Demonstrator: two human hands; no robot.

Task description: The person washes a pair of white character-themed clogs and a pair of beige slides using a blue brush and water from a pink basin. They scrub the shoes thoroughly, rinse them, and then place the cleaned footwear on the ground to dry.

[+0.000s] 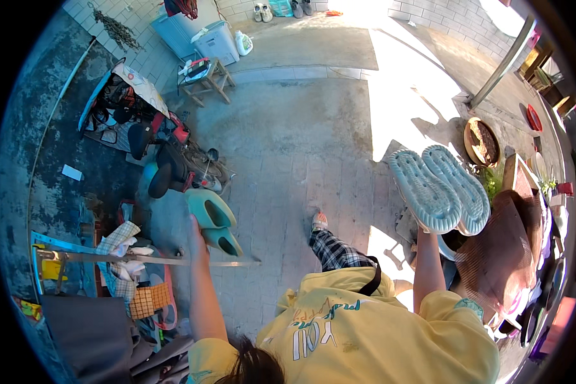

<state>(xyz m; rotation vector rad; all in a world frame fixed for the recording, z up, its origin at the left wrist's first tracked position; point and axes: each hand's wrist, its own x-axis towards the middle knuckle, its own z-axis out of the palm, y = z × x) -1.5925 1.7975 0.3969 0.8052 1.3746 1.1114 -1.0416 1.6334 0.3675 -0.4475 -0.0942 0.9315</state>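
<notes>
Held out to my left is a pair of green slippers (209,212), their open foot holes showing. My left hand (197,242) is closed on them, with its fingers partly hidden behind the pair. On the other side I hold up a pair of pale blue slippers (427,192) with the patterned soles facing up. My right hand (425,232) grips this pair from below at the near ends, and the slippers cover most of its fingers. Both arms are stretched well apart.
A parked scooter (179,160) with a windshield cover stands at left. Beyond it are a wooden stool (210,80) and a washing machine (216,43). Cloths hang on a rail (153,258) near my left arm. A round planter (482,142) and a brown mesh cover (496,249) lie at right.
</notes>
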